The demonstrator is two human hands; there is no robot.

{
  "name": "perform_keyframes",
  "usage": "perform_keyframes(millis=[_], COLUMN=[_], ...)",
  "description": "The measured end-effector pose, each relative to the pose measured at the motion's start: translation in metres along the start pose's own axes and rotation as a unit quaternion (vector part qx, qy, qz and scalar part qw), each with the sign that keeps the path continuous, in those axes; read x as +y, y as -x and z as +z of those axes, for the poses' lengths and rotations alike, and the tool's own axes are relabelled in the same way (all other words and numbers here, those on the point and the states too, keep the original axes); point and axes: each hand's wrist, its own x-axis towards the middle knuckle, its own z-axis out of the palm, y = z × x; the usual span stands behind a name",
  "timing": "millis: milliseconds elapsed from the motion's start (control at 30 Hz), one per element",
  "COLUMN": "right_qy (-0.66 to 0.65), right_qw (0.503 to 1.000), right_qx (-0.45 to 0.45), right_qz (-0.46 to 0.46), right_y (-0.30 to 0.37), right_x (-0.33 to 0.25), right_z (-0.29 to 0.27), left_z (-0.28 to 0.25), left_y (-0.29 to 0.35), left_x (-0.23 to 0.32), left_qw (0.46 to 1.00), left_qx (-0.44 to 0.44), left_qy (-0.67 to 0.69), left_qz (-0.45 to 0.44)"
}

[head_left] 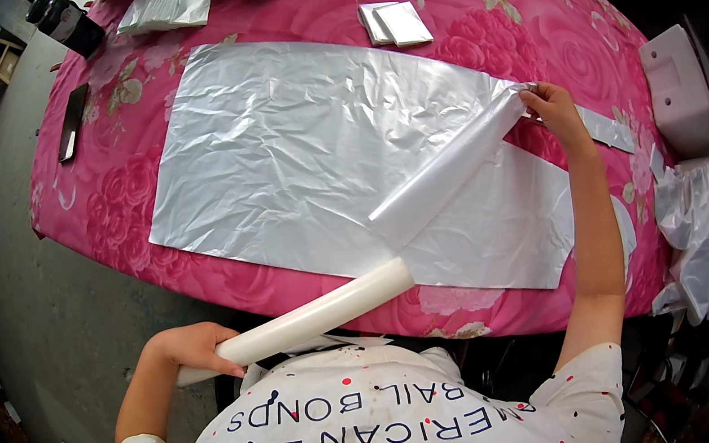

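Observation:
My left hand (195, 347) is wrapped round the lower end of a long off-white roll (322, 315), which slants up to the right over the table's near edge. Its far end lies close to the near edge of a wide, crinkled silver sheet (271, 142) spread on the table. At the far right, my right hand (553, 112) pinches that sheet's edge, fingertips together. From there a strip of film is turned up in a diagonal fold (454, 153) across the sheet.
A pink flowered cloth (122, 209) covers the table. Toward the back lie small silver packets (396, 23), stacked silver sheets (170, 7) and a dark bottle (66, 24). A phone (73, 123) rests at the left edge. Clear plastic bags (695, 228) and a pale bin (677, 85) stand right.

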Motion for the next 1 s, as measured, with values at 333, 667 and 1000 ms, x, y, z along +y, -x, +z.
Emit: perform_keyframes(millis=[333, 667, 1000], right_qy=[0.086, 0.155, 0.288], right_qw=[0.990, 0.982, 0.925], right_qx=[-0.104, -0.109, -0.052], right_qz=[-0.034, 0.003, -0.241], right_y=[-0.007, -0.014, 0.134], right_x=[-0.043, -0.046, -0.047], right_z=[0.084, 0.080, 0.137], left_z=[-0.032, 0.018, 0.051], left_y=[-0.099, -0.144, -0.153], left_x=[0.155, 0.132, 0.116], left_qw=[0.689, 0.698, 0.693], left_qx=[0.385, 0.144, 0.215], left_qy=[-0.476, -0.541, -0.547], left_qz=[0.387, 0.447, 0.417])
